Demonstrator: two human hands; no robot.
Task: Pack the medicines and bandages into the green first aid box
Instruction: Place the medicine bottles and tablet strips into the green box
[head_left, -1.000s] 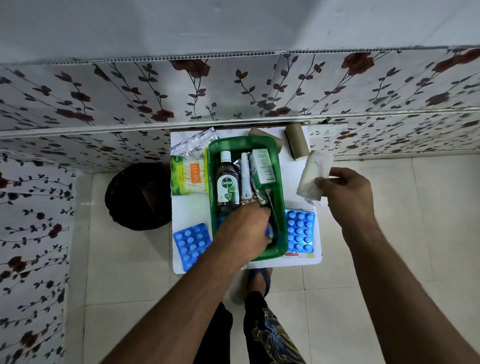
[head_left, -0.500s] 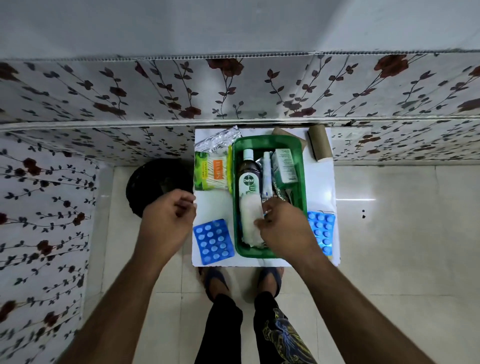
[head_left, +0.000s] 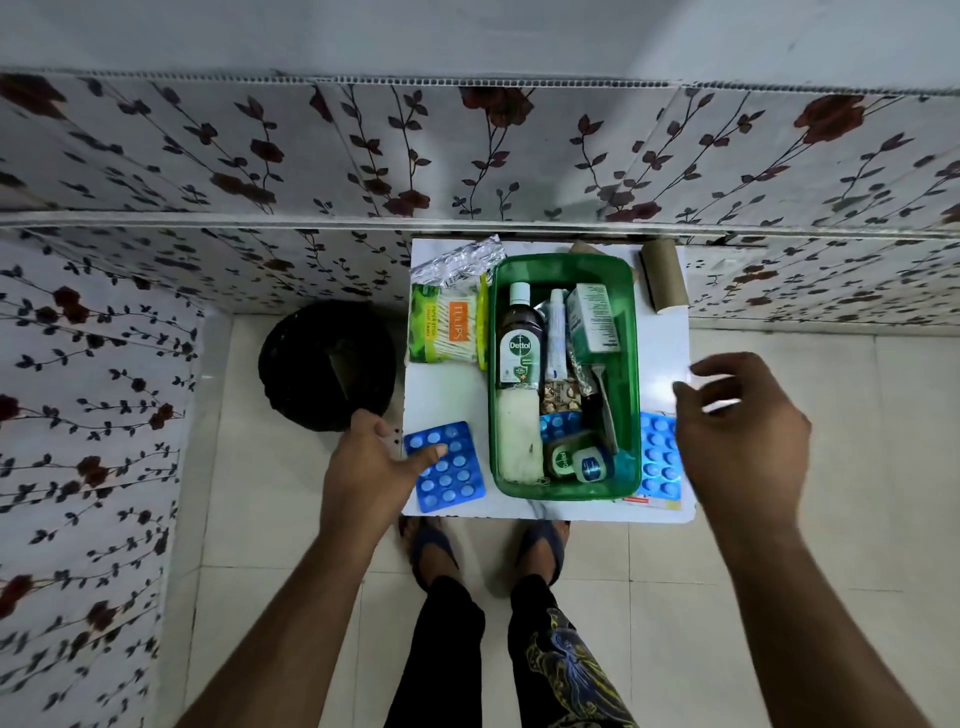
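The left hand (head_left: 371, 462) is low and left of the middle, fingers spread and holding nothing. Its thumb lies just over the near edge of a blue pill sheet (head_left: 447, 466) on the white surface (head_left: 447, 395). That sheet lies right beside this hand, long side running up the frame, so this hand looks best placed to take it.

The right hand (head_left: 740, 441) hovers loose and empty at the right, above a second blue pill sheet (head_left: 657, 457).

Between them sits the green first aid box (head_left: 631, 364). Inside, a brown bottle (head_left: 519, 343) reads "Dettol".

Farther up on the left, a cotton swab pack (head_left: 447, 330) reads "TULIPS".
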